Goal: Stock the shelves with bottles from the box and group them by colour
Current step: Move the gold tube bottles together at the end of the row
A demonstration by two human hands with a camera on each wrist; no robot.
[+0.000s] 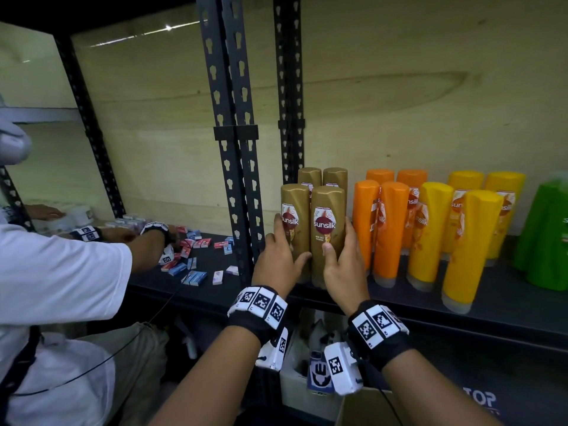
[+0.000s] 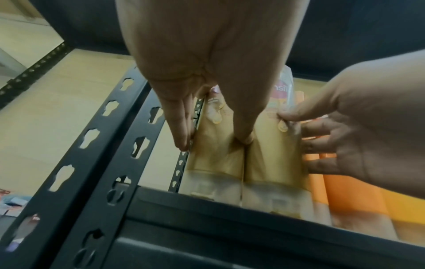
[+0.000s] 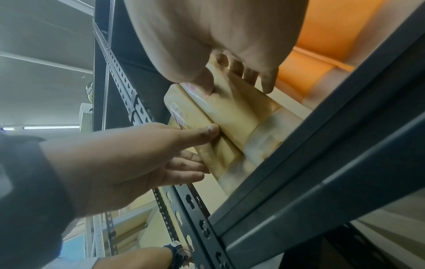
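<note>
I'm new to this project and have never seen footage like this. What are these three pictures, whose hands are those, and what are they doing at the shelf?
No machine here: a person wears three cameras. The wide picture comes from the head; the other two look along each wrist. The left hand and right hand each grip one of the two front gold bottles, standing on the dark shelf. Two more gold ones stand behind. To the right stand orange bottles, yellow bottles and a green bottle, grouped by colour. On the left, another person sorts small boxes.

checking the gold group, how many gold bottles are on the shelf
4: front left in the left hand, front right in the right hand, two behind. More may be hidden.
</note>
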